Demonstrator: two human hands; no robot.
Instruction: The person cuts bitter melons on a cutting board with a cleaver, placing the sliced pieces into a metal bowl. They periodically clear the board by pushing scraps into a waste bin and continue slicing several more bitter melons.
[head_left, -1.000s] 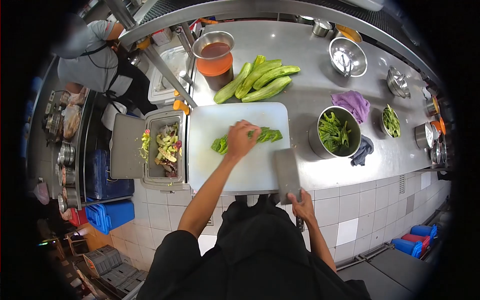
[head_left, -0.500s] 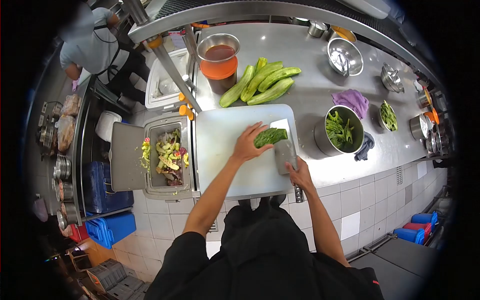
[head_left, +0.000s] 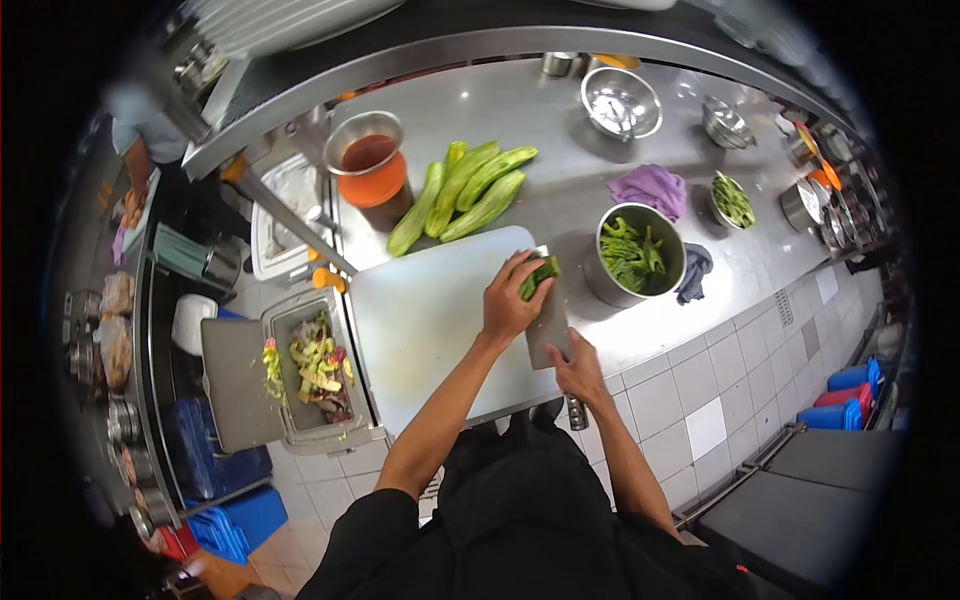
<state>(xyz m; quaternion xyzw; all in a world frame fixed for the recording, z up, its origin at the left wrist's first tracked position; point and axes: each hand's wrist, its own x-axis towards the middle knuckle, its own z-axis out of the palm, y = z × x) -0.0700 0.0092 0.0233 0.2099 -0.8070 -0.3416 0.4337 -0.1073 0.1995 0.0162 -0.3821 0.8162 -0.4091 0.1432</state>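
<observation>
My right hand (head_left: 581, 370) is wrapped round the handle of a cleaver (head_left: 548, 336), whose broad blade lies along the right edge of the white cutting board (head_left: 420, 330). Cut green vegetable pieces (head_left: 541, 277) sit against the blade's far part, and the curled fingers of my left hand (head_left: 512, 301) hold them there. Part of the greens is hidden under those fingers. Just right of the blade stands a deep steel pot (head_left: 603, 275) with green vegetable strips (head_left: 632, 250) inside. Several peeled green gourds (head_left: 460, 195) lie beyond the board.
An orange-lidded container (head_left: 375, 190) with a steel bowl on top stands back left. A scrap bin (head_left: 350, 345) adjoins the board's left side. Purple cloth (head_left: 648, 192), dark cloth (head_left: 695, 275) and a small bowl of greens (head_left: 733, 203) lie right. A co-worker (head_left: 150, 140) stands far left.
My view has turned, so the counter appears shifted left. Both hands, with the cleaver and the greens, have moved right across the board towards the pot. My left fingers now cover more of the greens.
</observation>
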